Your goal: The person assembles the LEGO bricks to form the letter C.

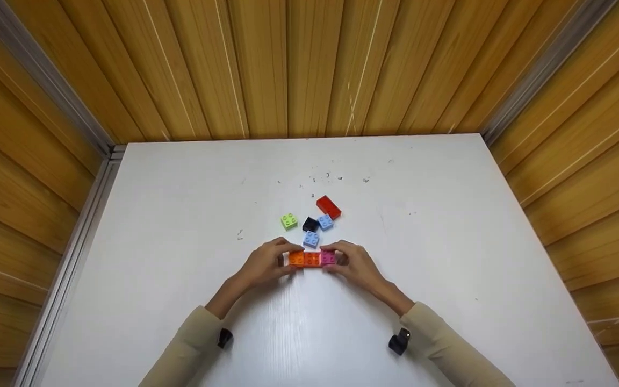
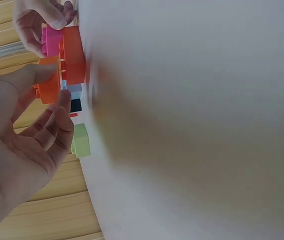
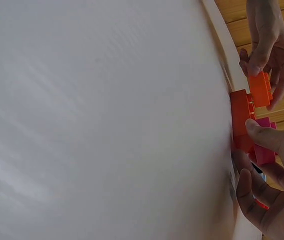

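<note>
On the white table lies a long red-orange brick [image 1: 312,259], its middle studs bare. My left hand [image 1: 263,263] pinches an orange brick [image 2: 47,91] between thumb and fingers at the left end. It overhangs that end, and whether it is pressed fully onto the studs I cannot tell. At the other end my right hand [image 1: 359,263] grips a pink brick [image 3: 265,145], which sits on top of the red-orange brick. Just beyond the hands is a light blue brick [image 1: 311,239].
Farther back lie a black brick [image 1: 310,224], a second light blue brick [image 1: 325,222], a long red brick [image 1: 329,207] and a lime green brick [image 1: 288,221]. Wood-look panel walls [image 1: 309,70] border the white table [image 1: 180,183] at the back and sides.
</note>
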Motion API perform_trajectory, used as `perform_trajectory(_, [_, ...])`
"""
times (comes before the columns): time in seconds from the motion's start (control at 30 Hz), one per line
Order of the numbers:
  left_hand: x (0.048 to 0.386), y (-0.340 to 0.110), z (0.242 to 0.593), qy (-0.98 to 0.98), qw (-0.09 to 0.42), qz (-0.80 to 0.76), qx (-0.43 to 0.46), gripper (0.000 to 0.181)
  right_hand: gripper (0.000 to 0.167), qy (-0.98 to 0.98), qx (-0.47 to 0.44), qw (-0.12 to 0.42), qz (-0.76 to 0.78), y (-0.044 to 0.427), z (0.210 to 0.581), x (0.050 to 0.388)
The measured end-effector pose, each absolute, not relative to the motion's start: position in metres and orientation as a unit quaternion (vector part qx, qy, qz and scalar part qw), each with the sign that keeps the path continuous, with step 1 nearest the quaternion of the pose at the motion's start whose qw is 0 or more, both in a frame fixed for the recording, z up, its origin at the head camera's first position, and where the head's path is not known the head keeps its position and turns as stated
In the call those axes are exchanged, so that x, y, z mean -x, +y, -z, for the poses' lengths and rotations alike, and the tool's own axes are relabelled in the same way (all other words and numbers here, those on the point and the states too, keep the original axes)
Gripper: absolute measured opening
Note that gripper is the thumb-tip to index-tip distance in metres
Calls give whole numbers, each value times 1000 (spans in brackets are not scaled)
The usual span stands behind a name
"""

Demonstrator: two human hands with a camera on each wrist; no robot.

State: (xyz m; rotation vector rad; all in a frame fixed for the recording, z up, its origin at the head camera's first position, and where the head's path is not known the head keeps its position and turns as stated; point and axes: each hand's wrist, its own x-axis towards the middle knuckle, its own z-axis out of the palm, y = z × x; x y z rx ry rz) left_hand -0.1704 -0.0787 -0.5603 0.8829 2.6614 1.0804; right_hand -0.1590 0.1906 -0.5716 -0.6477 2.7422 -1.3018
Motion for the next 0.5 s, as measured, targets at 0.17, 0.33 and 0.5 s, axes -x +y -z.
perform_trajectory(0.17, [169, -78, 562, 882, 65, -365, -292, 42, 41, 879, 211, 16, 427, 193, 573, 159])
perform_trajectory(0.33, [171, -75, 564, 881, 71, -369, -286, 42, 41, 877, 213, 5, 430, 194, 574, 158])
perform_trajectory(0.5, [174, -74, 567, 884, 75, -369, -276, 43, 41, 874, 214, 11, 437, 193, 574, 158])
